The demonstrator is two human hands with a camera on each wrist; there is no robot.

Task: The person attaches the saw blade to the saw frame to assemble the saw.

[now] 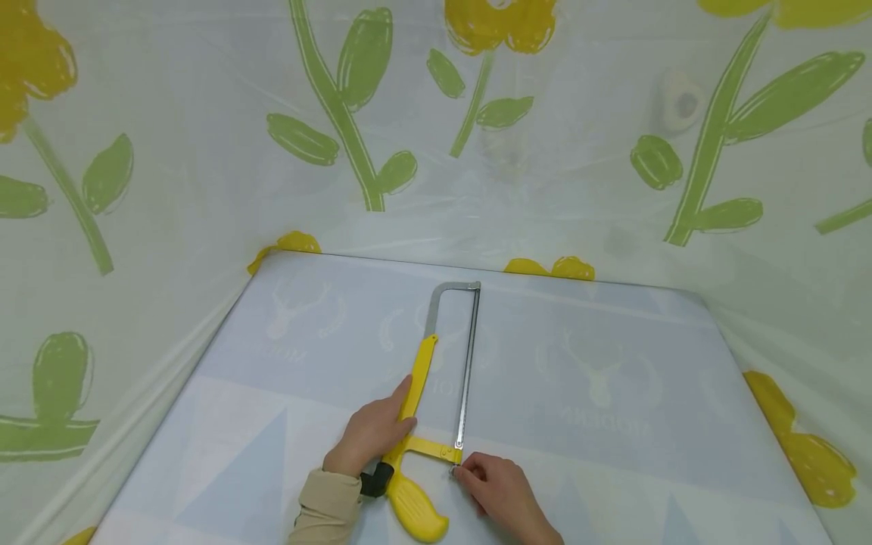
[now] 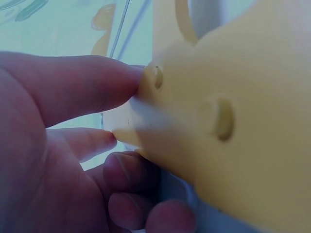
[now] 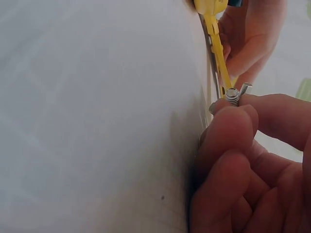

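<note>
A hacksaw with a yellow handle and frame and a grey front bow lies on the table, its blade facing right. My left hand grips the yellow frame above the handle, thumb on one side and fingers on the other, as the left wrist view shows close up. At the blade's near end, my right hand pinches the small metal wing nut between thumb and index finger. The threaded screw end sticks out beside it in the right wrist view.
The table wears a pale cloth with deer heads and blue triangles. Behind and at both sides hangs a white sheet printed with yellow flowers and green leaves. A black band sits at the left wrist.
</note>
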